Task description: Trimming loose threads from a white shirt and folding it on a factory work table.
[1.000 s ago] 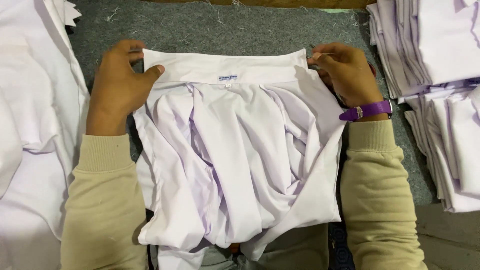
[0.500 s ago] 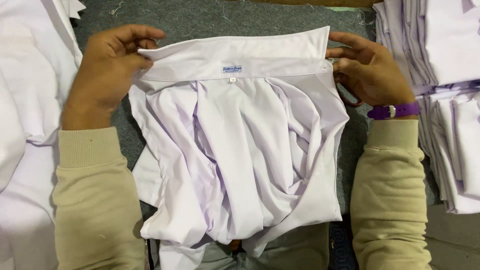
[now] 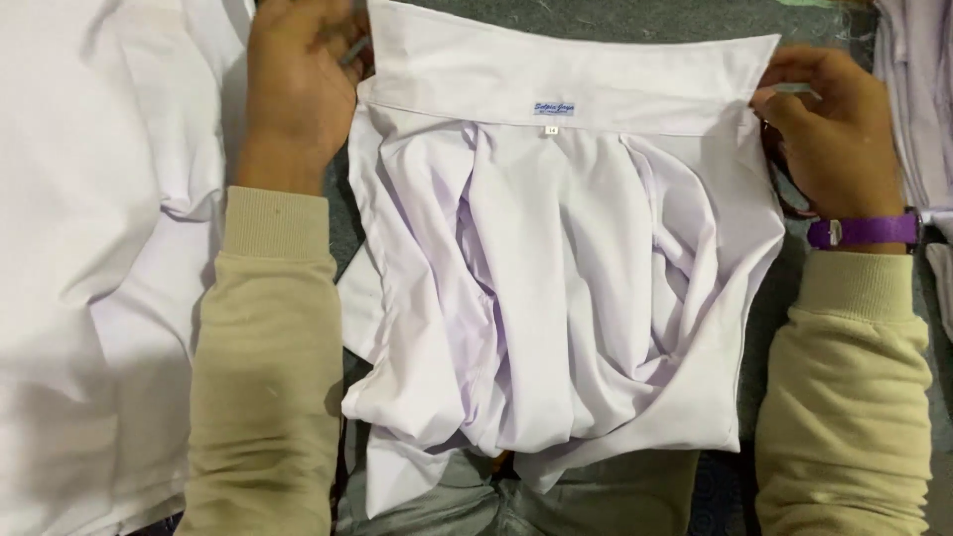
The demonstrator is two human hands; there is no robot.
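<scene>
White thin cotton shirt (image 3: pixel 556 298), soft and much wrinkled, lies on the grey felt-like table (image 3: pixel 615 20) between two hands. Left hand (image 3: pixel 298 89) and right hand (image 3: pixel 834 139) pinch with their fingers the two ends of its one stiff collar (image 3: pixel 566 74).

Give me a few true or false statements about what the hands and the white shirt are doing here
1. Both hands hold the shirt at its collar ends. True: left hand and right hand each grip one end.
2. The watch strap is green. False: it is purple, on the right wrist.
3. The shirt lies on bare wood. False: it lies on a grey surface.
4. More white cloth lies beside the left arm. True.
5. The sleeves are red. False: they are beige.
</scene>
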